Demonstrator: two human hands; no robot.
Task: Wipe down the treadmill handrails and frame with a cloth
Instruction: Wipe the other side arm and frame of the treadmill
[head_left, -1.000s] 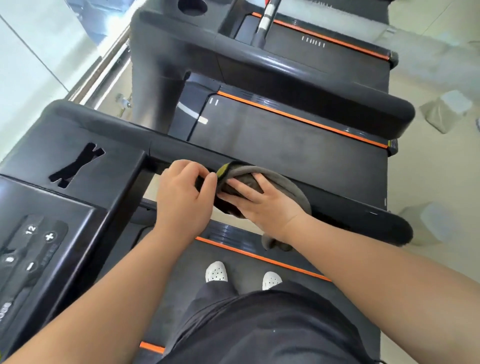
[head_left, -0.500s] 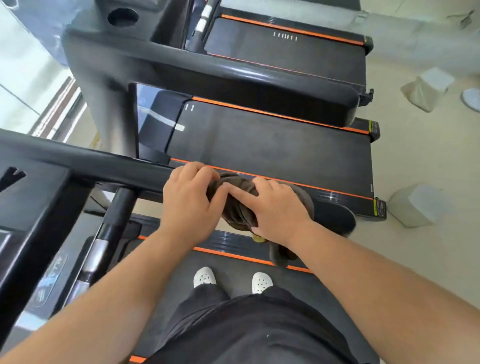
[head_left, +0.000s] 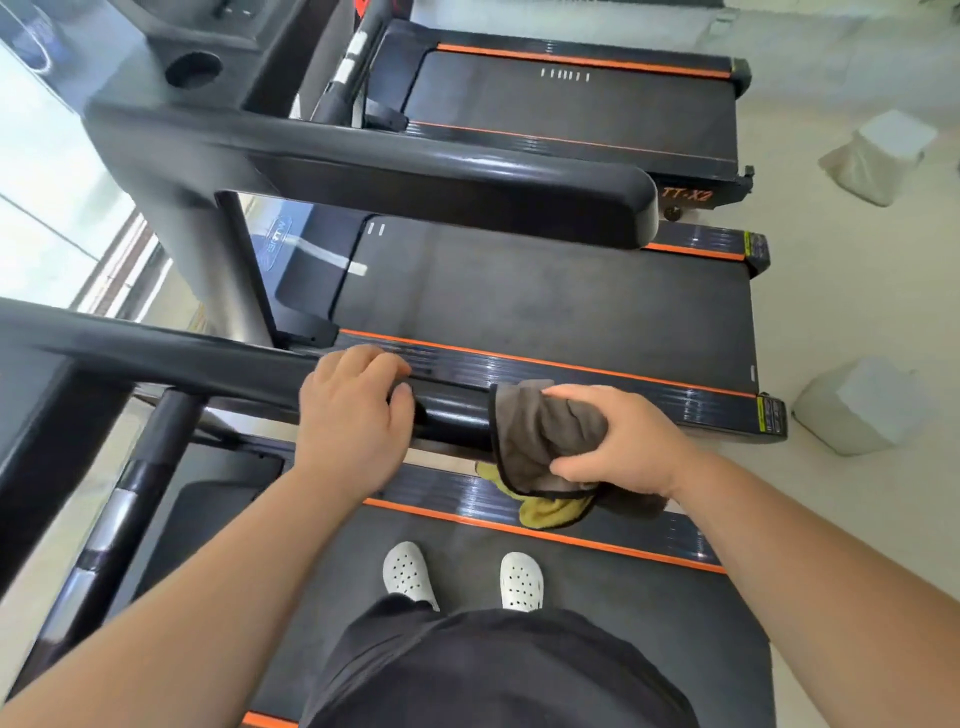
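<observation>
Fingers (head_left: 582, 397) of the right hand (head_left: 628, 441), clutching the cloth (head_left: 540, 441), have slid away from the left hand (head_left: 353, 415) gripping the handrail (head_left: 452, 415).

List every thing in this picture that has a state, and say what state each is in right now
Left hand: bare, closed over the handrail, no cloth.
Right hand: pressing the cloth around the rail's end.
Cloth: brown, bunched, wrapped over the rail, a yellow part hanging below.
Handrail: glossy between the hands, its end covered by the cloth.
Treadmill belt: the person's white shoes stand on it; whether it runs cannot be told.
</observation>
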